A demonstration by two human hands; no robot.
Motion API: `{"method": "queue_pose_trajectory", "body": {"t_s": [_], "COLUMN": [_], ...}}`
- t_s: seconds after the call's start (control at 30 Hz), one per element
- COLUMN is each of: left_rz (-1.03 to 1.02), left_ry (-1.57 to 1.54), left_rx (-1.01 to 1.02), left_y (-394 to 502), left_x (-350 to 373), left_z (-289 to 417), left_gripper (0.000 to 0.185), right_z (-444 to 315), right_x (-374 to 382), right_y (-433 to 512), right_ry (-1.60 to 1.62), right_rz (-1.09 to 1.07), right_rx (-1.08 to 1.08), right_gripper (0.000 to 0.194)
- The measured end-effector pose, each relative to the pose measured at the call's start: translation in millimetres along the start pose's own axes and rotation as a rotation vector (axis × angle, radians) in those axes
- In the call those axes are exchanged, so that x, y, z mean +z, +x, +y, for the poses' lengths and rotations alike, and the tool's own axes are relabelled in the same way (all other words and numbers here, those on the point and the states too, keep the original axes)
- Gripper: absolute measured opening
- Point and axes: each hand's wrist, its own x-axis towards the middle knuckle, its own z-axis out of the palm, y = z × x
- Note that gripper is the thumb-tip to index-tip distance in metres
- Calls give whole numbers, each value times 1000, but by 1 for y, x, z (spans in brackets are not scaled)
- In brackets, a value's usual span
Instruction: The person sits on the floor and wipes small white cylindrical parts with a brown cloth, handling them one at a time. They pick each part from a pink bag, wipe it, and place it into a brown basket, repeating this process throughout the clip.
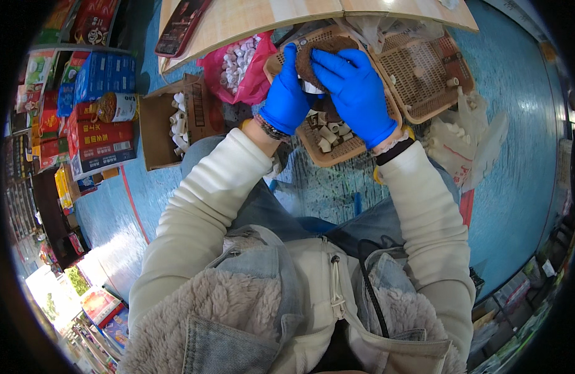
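Observation:
Both hands wear blue gloves. A brown cloth (307, 61) is gripped between them, with a white piece (310, 87) showing at its lower edge; what the piece is cannot be told. The cloth's left side is in my left hand (287, 96), and my right hand (355, 91) presses its fingers over the right side. Below the hands lies a tan plastic basket (331, 160) holding several white and brownish pipe fittings (328, 134). To its right, a second tan basket (430, 112) holds a few small pale pieces and a packet.
A pink bag (264, 75) of white fittings and a cardboard box (159, 135) of white fittings stand left. Clear plastic bags (448, 145) with pale pieces lie right. A phone (180, 28) rests on the wooden table (250, 18) ahead. Stacked boxed goods (100, 135) line the far left.

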Motion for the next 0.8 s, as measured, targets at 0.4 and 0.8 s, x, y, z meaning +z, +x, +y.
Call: {"method": "queue_pose_trajectory", "body": {"t_s": [0.4, 0.8], "left_rz": [-98, 22], "left_ry": [-137, -91], "left_rx": [-98, -113], "left_y": [-4, -3], "left_x": [14, 11], "left_z": [34, 21], "left_gripper": [67, 64], "right_z": [6, 8], "right_x": [-6, 5], "right_y": [7, 2], "right_ry": [53, -38], "right_rz": [55, -54], "right_rx": [193, 168], "right_gripper": [39, 27]}}
